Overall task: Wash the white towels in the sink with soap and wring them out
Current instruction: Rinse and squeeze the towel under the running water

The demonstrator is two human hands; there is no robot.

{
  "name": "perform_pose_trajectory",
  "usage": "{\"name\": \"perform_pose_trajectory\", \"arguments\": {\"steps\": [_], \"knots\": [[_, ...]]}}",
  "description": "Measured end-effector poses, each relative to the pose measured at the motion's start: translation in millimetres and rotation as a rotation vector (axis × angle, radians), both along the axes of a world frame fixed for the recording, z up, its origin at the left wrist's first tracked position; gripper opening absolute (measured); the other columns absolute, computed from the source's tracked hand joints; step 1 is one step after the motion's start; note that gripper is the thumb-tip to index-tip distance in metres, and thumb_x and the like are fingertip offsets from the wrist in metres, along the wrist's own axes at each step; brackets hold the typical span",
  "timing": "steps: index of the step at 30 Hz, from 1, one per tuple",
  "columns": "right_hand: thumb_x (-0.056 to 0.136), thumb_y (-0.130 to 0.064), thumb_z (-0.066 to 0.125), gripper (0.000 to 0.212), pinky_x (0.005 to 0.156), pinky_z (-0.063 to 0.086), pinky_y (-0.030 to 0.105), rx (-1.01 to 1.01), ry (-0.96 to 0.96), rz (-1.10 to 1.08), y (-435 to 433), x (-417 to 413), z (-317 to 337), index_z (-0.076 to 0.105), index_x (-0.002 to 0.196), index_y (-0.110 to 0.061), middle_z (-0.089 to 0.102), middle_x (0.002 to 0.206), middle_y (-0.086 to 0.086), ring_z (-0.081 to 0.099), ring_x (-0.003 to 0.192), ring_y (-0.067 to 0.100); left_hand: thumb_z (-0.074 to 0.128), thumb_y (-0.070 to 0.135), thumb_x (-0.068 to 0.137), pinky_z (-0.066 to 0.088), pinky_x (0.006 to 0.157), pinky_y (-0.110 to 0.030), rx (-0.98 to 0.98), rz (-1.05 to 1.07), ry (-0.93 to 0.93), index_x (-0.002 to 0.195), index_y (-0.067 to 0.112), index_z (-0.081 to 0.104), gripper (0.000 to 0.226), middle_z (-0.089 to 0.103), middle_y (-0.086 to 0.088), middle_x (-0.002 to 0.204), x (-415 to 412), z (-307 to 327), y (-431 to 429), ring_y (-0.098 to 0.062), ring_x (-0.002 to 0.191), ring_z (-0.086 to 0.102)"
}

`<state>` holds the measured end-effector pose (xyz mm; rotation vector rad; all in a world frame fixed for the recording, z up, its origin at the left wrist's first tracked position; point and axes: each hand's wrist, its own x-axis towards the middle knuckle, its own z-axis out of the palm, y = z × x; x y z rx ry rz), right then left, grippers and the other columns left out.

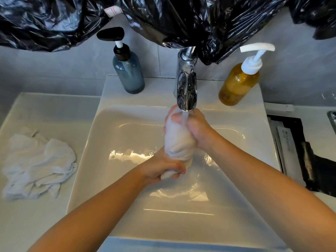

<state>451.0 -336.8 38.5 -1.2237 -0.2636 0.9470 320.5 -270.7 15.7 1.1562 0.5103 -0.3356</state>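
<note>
White towel clenched tightly by left hand below, right hand above

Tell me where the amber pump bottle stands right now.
In the head view, the amber pump bottle stands upright on the back ledge of the sink, just to the right of the faucet.

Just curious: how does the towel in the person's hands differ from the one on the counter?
The held towel is twisted tight under the tap; the counter towel lies loose and crumpled. The left hand and right hand grip the held towel over the sink; nothing touches the counter towel. Both are white.
</note>
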Motion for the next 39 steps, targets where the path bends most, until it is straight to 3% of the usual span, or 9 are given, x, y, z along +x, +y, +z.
{"name": "perform_pose_trajectory", "arguments": {"steps": [3, 7, 12, 17, 21, 30, 34, 36, 39], "knots": [[0.057, -0.011, 0.073, 0.035, 0.06, 0.055, 0.038, 0.079, 0.103, -0.048, -1, 4, -5, 0.055, 0.086, -0.003, 0.063, 0.07, 0.016, 0.062, 0.061, 0.031, 0.068, -0.009, 0.056, 0.047, 0.046, -0.024, 0.063, -0.056, -0.026, 0.089, 0.0, 0.063, 0.035, 0.062, -0.01, 0.074, 4, 6, 6, -0.018, 0.058, 0.058], [0.069, -0.01, 0.064, 0.027, 0.061, 0.055, 0.037, 0.021, 0.084, -0.207, -6, 4, -10, 0.055, 0.095, -0.004, 0.067, 0.072, 0.013, 0.067, 0.063, 0.03, 0.074, 0.0, 0.071, 0.06, 0.069, -0.035, -0.047, -0.042, -0.024, 0.127, 0.009, 0.054, 0.06, 0.068, -0.012, 0.11, 1, 9, 10, -0.032, 0.099, 0.071], [0.079, -0.016, 0.069, 0.007, 0.075, 0.05, 0.032, -0.05, 0.069, -0.573, -14, 1, -1, 0.066, 0.074, -0.019, 0.064, 0.073, 0.0, 0.061, 0.077, 0.019, 0.076, 0.028, 0.077, 0.059, 0.076, -0.043, -0.243, 0.333, -0.07, 0.142, 0.028, 0.043, 0.073, 0.059, -0.01, 0.137, -9, 4, 7, -0.037, 0.111, 0.066], [0.077, -0.018, 0.072, 0.005, 0.071, 0.051, 0.031, -0.051, 0.135, -0.8, -15, -9, 1, 0.068, 0.078, -0.021, 0.066, 0.073, -0.004, 0.062, 0.075, 0.017, 0.081, 0.05, 0.071, 0.047, 0.097, -0.06, -0.463, 0.568, -0.157, 0.141, 0.025, 0.05, 0.081, 0.054, -0.016, 0.142, -9, 9, -13, -0.044, 0.127, 0.053], [0.063, -0.033, 0.074, 0.028, 0.083, 0.054, 0.038, -0.083, 0.297, -0.902, -11, -18, 2, 0.068, 0.088, -0.022, 0.065, 0.086, 0.001, 0.062, 0.085, 0.022, 0.052, 0.059, 0.082, 0.039, 0.106, -0.059, -0.539, 0.819, -0.231, 0.137, 0.023, 0.054, 0.065, 0.061, -0.018, 0.132, -12, 18, -24, -0.038, 0.122, 0.058], [0.073, -0.042, 0.071, 0.056, 0.072, 0.057, 0.033, -0.045, 0.678, -0.885, -8, -28, -10, 0.068, 0.122, -0.017, 0.073, 0.116, 0.01, 0.071, 0.099, 0.027, 0.079, 0.061, 0.069, 0.046, 0.102, -0.038, -0.227, 0.736, -0.43, 0.153, 0.014, 0.029, 0.109, 0.05, -0.015, 0.144, -28, 11, -21, -0.03, 0.131, 0.05], [0.083, -0.043, 0.065, 0.049, 0.09, 0.054, 0.04, -0.04, 0.773, -0.822, -9, -29, -9, 0.067, 0.126, -0.018, 0.07, 0.122, 0.009, 0.067, 0.11, 0.029, 0.073, 0.052, 0.082, 0.035, 0.114, -0.047, -0.082, 0.619, -0.532, 0.155, 0.011, 0.019, 0.099, 0.043, -0.018, 0.149, -32, 0, -21, -0.034, 0.139, 0.04], [0.083, -0.045, 0.064, 0.045, 0.086, 0.053, 0.04, -0.048, 0.81, -0.765, -10, -29, -7, 0.069, 0.12, -0.02, 0.071, 0.118, 0.007, 0.066, 0.109, 0.03, 0.075, 0.055, 0.079, 0.026, 0.117, -0.057, 0.074, 0.638, -0.484, 0.154, 0.016, 0.022, 0.1, 0.042, -0.02, 0.149, -29, -5, -21, -0.037, 0.14, 0.039], [0.083, -0.045, 0.064, 0.04, 0.079, 0.054, 0.04, -0.085, 0.848, -0.671, -14, -33, -6, 0.068, 0.111, -0.017, 0.069, 0.107, 0.009, 0.067, 0.1, 0.032, 0.077, 0.068, 0.068, 0.038, 0.11, -0.05, 0.232, 0.733, -0.421, 0.143, 0.028, 0.042, 0.092, 0.057, -0.015, 0.132, -17, -1, -14, -0.031, 0.123, 0.056]]}}
